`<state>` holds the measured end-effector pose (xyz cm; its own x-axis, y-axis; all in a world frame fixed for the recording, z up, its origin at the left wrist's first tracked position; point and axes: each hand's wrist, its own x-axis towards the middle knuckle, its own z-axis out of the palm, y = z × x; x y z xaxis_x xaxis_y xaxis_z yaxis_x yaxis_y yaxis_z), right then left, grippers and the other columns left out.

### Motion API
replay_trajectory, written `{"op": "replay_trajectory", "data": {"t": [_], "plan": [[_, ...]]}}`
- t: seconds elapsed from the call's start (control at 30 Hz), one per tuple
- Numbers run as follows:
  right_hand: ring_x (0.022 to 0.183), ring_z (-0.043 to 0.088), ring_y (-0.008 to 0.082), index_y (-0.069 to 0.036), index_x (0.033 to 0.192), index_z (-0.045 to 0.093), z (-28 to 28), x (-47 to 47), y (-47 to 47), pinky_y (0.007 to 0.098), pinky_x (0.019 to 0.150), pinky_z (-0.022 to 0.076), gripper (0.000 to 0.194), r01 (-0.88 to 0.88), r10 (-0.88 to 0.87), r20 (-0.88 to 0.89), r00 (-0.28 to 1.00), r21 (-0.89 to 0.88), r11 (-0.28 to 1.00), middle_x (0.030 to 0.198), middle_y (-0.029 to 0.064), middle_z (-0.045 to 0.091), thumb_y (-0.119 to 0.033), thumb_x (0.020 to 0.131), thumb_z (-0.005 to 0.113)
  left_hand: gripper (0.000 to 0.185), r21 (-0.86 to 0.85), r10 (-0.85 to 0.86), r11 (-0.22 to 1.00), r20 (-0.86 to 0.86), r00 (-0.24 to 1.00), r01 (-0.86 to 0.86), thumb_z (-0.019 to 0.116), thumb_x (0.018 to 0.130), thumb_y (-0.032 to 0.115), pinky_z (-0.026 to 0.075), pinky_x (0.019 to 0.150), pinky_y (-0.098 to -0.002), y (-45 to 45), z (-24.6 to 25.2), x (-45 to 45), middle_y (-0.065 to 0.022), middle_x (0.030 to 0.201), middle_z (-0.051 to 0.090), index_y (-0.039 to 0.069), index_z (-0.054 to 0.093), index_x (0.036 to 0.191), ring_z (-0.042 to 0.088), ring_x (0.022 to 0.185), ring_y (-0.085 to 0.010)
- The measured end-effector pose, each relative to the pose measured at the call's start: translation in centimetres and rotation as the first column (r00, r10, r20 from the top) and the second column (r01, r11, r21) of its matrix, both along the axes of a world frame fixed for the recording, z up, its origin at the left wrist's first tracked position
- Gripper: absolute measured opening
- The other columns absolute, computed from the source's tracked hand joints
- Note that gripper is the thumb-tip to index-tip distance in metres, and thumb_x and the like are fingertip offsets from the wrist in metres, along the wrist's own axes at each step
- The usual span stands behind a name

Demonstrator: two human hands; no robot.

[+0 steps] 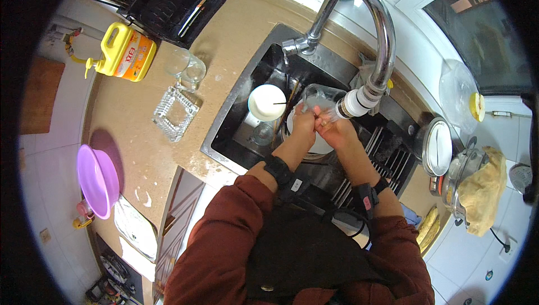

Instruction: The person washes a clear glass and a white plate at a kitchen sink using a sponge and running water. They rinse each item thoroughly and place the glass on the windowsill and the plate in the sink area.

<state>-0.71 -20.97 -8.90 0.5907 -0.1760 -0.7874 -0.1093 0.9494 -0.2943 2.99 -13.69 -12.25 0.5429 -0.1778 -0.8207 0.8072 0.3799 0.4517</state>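
Note:
Below the white nozzle [357,103] of the chrome faucet [385,31], a clear container [321,93] is held between both hands. My left hand [304,123] grips its near left side. On its near right side are the curled fingers of my right hand [335,129], close under the nozzle and partly blurred. Whether the container is glass or plastic is unclear. Beneath the hands a white dish [321,147] sits in the black sink [229,136], mostly hidden. To the left are a white bowl [265,103] with a dark thin stick across its rim and a small drinking glass [263,134].
On the left counter stand a crystal-look glass ashtray [162,116], clear glasses [191,69], a yellow detergent jug [124,52] and a purple basin [105,178]. A black dish rack [181,6] is behind. A metal rack [343,193] spans the sink's right side; pots [454,178] stand beyond.

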Motion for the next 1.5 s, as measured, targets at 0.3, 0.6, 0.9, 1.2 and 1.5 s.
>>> {"op": "replay_trajectory", "data": {"t": [0.3,0.6,0.9,1.2,1.5], "plan": [[0.038,0.037,0.0133,-0.004,0.084,0.047,0.4,-1.5,-0.1,0.0305,0.041,0.0343,0.005,-0.411,0.384,-0.149,0.911,-0.396,0.821,0.065,0.0085,0.052,-0.005,0.080,0.049,0.030,0.055,-0.469,0.876,0.334,0.817,0.480,0.048,0.078,0.002,0.048,0.062,-0.0275,3.5,-3.9,0.5,-0.0055,0.091,0.056,0.007,0.047,0.107,0.056,0.080,-0.0156],[0.047,0.039,0.0084,-0.002,0.100,0.053,-1.8,-2.0,-2.5,0.0275,0.043,0.0345,0.027,-0.543,0.674,0.103,0.732,-0.509,0.668,0.071,0.0011,0.054,-0.016,0.078,0.059,0.065,-0.059,-0.674,0.649,0.419,0.609,0.759,0.059,0.077,0.036,0.045,0.078,-0.0435,8.1,4.7,4.7,-0.0139,0.120,0.037,0.011,0.025,0.127,0.042,0.105,-0.0253],[0.087,0.056,0.0163,-0.008,0.102,0.055,-2.3,-0.4,0.0,0.0271,0.073,0.0443,0.035,-0.499,0.551,0.064,0.832,-0.345,0.795,0.097,0.0031,0.058,-0.020,0.073,0.068,0.036,0.348,-0.556,0.766,0.780,0.287,0.540,0.060,0.077,0.018,0.040,0.078,-0.0281,8.0,4.9,3.4,-0.0047,0.099,0.048,0.008,0.043,0.107,0.046,0.091,-0.0144],[0.078,0.057,0.0147,-0.007,0.086,0.051,-1.9,-0.8,-0.1,0.0272,0.069,0.0477,0.020,-0.274,0.442,0.138,0.886,-0.612,0.741,0.082,0.0035,0.056,-0.012,0.074,0.066,0.027,0.110,-0.431,0.883,0.573,0.697,0.456,0.052,0.083,0.025,0.042,0.074,-0.0287,6.1,3.4,4.3,-0.0049,0.096,0.053,0.008,0.050,0.104,0.051,0.085,-0.0152],[0.080,0.054,0.0142,-0.007,0.093,0.052,-1.3,-1.0,-1.6,0.0274,0.070,0.0446,0.023,-0.150,0.495,0.085,0.865,-0.896,0.417,0.087,0.0038,0.055,-0.010,0.074,0.064,0.039,-0.212,-0.545,0.796,0.156,0.824,0.567,0.048,0.084,0.034,0.049,0.068,-0.0434,6.1,2.9,4.9,-0.0096,0.104,0.053,0.009,0.044,0.115,0.054,0.090,-0.0257]]}}
